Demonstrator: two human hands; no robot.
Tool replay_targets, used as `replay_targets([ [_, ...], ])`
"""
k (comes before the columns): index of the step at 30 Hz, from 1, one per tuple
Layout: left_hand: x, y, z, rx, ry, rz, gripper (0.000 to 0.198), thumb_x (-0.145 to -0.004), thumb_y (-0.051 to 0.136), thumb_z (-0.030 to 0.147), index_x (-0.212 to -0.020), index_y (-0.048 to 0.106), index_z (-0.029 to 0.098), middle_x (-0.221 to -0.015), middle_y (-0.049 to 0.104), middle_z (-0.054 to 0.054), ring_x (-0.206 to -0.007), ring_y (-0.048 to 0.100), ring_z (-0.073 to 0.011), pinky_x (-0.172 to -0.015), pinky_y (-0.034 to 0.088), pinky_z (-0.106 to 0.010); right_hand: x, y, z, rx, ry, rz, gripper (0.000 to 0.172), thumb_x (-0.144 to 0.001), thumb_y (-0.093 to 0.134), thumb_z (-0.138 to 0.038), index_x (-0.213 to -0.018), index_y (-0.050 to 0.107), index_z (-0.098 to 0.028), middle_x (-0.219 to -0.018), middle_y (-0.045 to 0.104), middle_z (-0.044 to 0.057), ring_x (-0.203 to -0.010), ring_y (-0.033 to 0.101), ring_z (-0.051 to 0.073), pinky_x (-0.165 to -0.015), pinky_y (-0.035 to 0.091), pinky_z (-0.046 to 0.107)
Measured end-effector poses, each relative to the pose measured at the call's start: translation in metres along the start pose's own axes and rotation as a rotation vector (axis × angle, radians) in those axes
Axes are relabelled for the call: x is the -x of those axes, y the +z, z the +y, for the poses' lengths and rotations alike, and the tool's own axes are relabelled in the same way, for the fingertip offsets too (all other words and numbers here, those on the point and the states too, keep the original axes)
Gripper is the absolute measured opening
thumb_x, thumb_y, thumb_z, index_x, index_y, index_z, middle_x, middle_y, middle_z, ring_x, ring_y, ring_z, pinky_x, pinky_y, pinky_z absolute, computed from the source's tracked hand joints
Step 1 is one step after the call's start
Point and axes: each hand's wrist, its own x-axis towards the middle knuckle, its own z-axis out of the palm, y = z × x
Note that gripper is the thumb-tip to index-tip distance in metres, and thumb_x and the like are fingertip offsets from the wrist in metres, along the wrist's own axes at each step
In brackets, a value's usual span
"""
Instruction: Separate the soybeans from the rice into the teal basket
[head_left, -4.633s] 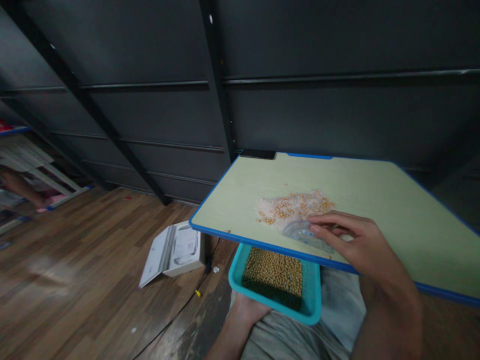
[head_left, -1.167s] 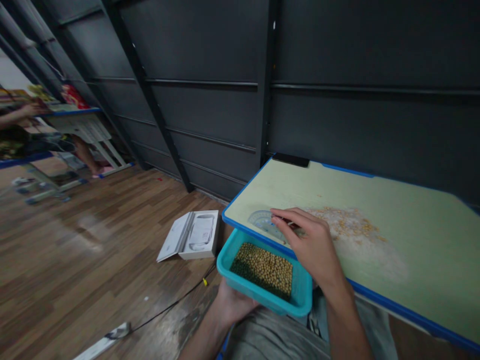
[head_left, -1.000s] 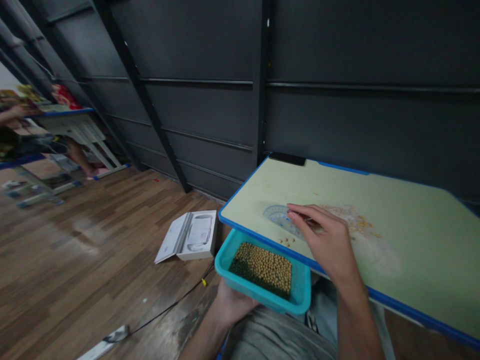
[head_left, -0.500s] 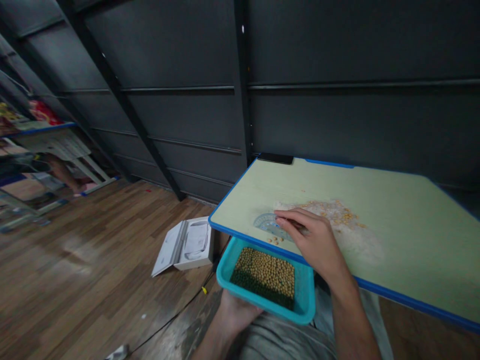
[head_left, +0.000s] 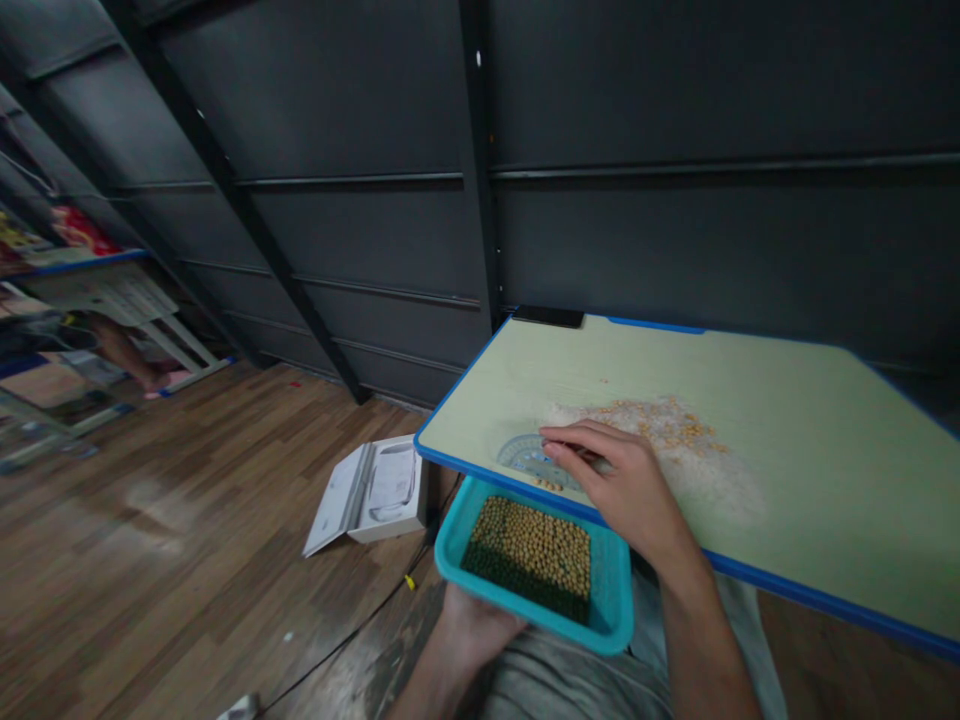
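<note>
My left hand [head_left: 480, 625] grips a turquoise plastic tray [head_left: 611, 590] from below, just under the front edge of the table [head_left: 795, 430]. Round yellow soybeans [head_left: 536, 540] fill much of the tray, with darker green beans [head_left: 517, 585] along its near side. Above the table's front edge, my right hand [head_left: 611, 465] is closed in a pinch on a clear semicircular protractor [head_left: 521, 452], which lies about flat on the tabletop. Several loose soybeans [head_left: 549, 484] sit by the protractor's near edge. Part of the protractor is hidden under my fingers.
White grains [head_left: 720, 485] and yellow kernels [head_left: 686, 430] are spread right of my right hand. A black phone-like slab [head_left: 547, 316] lies at the table's back left corner. On the floor are an open white box [head_left: 386, 490] and a cable [head_left: 360, 625]. Someone's leg [head_left: 124, 350] shows far left.
My right hand and the protractor have shifted slightly left and toward the front edge, closer to the loose soybeans. My left hand and the tray have barely moved.
</note>
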Motion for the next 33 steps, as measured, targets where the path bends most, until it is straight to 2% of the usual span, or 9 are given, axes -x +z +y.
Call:
replay_targets([
  [4, -0.002, 0.006, -0.001, -0.007, 0.012, -0.012, 0.043, -0.093, 0.037, 0.033, -0.13, 0.055, 0.021, -0.121, 0.072, -0.009, -0.11, 0.066, -0.0269, -0.108, 0.038, -0.045, -0.001, -0.001, 0.0, -0.009, 0.005, -0.03, 0.017, -0.089, 0.063, -0.018, -0.099, 0.074, -0.027, -0.099, 0.075, -0.001, -0.091, 0.068, 0.015, -0.085, 0.051, 0.033],
  [8, -0.003, 0.007, -0.002, 0.007, 0.002, 0.003, 0.043, -0.095, 0.034, 0.035, -0.129, 0.056, 0.022, -0.119, 0.073, -0.008, -0.108, 0.067, -0.0254, -0.107, 0.038, -0.046, -0.001, -0.001, 0.0, -0.008, 0.001, -0.033, 0.017, -0.089, 0.063, -0.019, -0.099, 0.074, -0.027, -0.099, 0.075, 0.0, -0.091, 0.068, 0.016, -0.085, 0.051, 0.034],
  [16, -0.002, 0.005, -0.003, 0.059, -0.015, 0.04, 0.045, -0.095, 0.034, 0.042, -0.124, 0.061, 0.02, -0.119, 0.073, -0.008, -0.116, 0.062, -0.0259, -0.111, 0.034, -0.046, 0.001, 0.0, 0.002, -0.012, -0.006, -0.04, 0.016, -0.088, 0.064, -0.02, -0.099, 0.074, -0.028, -0.098, 0.075, -0.001, -0.091, 0.068, 0.016, -0.084, 0.052, 0.032],
  [22, -0.003, -0.004, -0.004, 0.081, -0.023, 0.007, 0.045, -0.094, 0.036, 0.043, -0.117, 0.066, 0.019, -0.125, 0.07, -0.009, -0.126, 0.054, -0.0266, -0.114, 0.029, -0.046, 0.001, 0.002, 0.004, 0.023, -0.007, -0.046, 0.016, -0.088, 0.065, -0.02, -0.099, 0.074, -0.028, -0.098, 0.075, -0.002, -0.091, 0.068, 0.015, -0.085, 0.052, 0.031],
  [28, -0.002, -0.012, -0.006, 0.057, -0.018, -0.015, 0.048, -0.094, 0.033, 0.046, -0.12, 0.064, 0.019, -0.13, 0.067, -0.008, -0.13, 0.051, -0.0264, -0.115, 0.027, -0.046, 0.0, 0.002, 0.006, 0.124, -0.004, 0.02, 0.019, -0.088, 0.064, -0.017, -0.102, 0.073, -0.026, -0.102, 0.074, 0.0, -0.092, 0.067, 0.017, -0.085, 0.052, 0.033],
  [33, -0.003, -0.012, -0.009, 0.018, -0.03, -0.028, 0.053, -0.09, 0.037, 0.053, -0.121, 0.064, 0.019, -0.126, 0.069, -0.01, -0.13, 0.05, -0.0309, -0.111, 0.032, -0.052, 0.001, -0.003, 0.01, 0.236, 0.031, 0.1, 0.019, -0.089, 0.061, -0.017, -0.103, 0.072, -0.024, -0.102, 0.073, 0.002, -0.089, 0.067, 0.018, -0.08, 0.052, 0.034],
])
